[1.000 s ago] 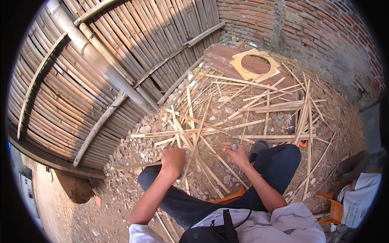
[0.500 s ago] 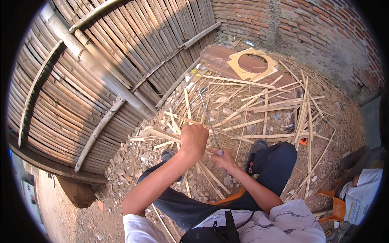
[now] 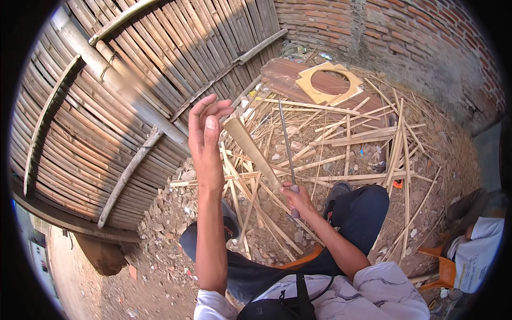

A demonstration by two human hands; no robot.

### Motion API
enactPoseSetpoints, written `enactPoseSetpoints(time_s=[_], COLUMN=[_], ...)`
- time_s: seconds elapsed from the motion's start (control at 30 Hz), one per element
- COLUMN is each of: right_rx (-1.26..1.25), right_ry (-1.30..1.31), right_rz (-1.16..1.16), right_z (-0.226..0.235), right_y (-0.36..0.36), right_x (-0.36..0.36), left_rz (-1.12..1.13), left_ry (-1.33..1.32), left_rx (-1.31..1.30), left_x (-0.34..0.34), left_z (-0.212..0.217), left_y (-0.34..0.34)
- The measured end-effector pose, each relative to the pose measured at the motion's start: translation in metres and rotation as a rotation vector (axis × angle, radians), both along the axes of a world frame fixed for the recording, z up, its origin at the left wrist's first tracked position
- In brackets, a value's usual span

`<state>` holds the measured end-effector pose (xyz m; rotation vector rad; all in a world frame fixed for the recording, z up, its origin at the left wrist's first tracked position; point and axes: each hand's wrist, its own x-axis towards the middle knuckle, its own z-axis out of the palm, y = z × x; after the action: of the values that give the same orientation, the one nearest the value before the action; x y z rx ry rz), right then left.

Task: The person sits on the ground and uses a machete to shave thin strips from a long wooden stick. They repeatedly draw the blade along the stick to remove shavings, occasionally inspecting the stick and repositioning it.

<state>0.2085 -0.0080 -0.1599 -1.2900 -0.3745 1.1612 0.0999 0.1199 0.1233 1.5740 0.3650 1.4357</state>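
My left hand [image 3: 207, 146] is raised at left of centre with its fingers spread and slightly bent, beside the upper end of a wide split piece of bamboo [image 3: 252, 149]. That piece slants down to my right hand [image 3: 300, 200], whose fingers are closed around its lower end and the handle of a long, thin-bladed knife [image 3: 288, 146]. The blade points up and away, to the right of the bamboo and apart from it along most of its length. Several pale bamboo strips [image 3: 266, 226] lie on the ground below my hands.
More strips [image 3: 397, 154] are piled at the right. A brown board [image 3: 282, 77] and a yellowish panel with a round hole [image 3: 349, 96] lie farther off. A bamboo-slat wall [image 3: 160, 69] and a brick wall [image 3: 405, 37] stand around. At right sits another person [image 3: 482, 250] near an orange chair [image 3: 445, 272].
My left hand has let go of the bamboo and risen to the left, its fingers opening. The bamboo piece now tilts upward. My right hand, still gripping the knife, has shifted slightly right.
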Motion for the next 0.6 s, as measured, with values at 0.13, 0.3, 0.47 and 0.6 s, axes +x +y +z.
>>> enactPoseSetpoints(time_s=[0.13, 0.3, 0.47, 0.6], right_rx=[-0.022, 0.071, 0.096, 0.057], right_ry=[-0.074, -0.273, 0.144, 0.439], right_rz=[0.005, -0.144, -0.089, 0.011], right_z=[0.008, 0.002, 0.018, 0.038], right_y=[0.005, 0.001, -0.04, -0.055], right_x=[0.002, -0.005, -0.019, -0.035], left_rz=[-0.554, -0.497, -0.35, -0.353], left_ry=[-0.014, -0.029, -0.028, -0.019], left_rx=[-0.311, -0.37, -0.333, -0.314], left_x=[0.014, 0.033, 0.046, 0.052], left_z=[-0.024, -0.032, -0.037, -0.038], left_y=[0.012, 0.018, 0.011, -0.001])
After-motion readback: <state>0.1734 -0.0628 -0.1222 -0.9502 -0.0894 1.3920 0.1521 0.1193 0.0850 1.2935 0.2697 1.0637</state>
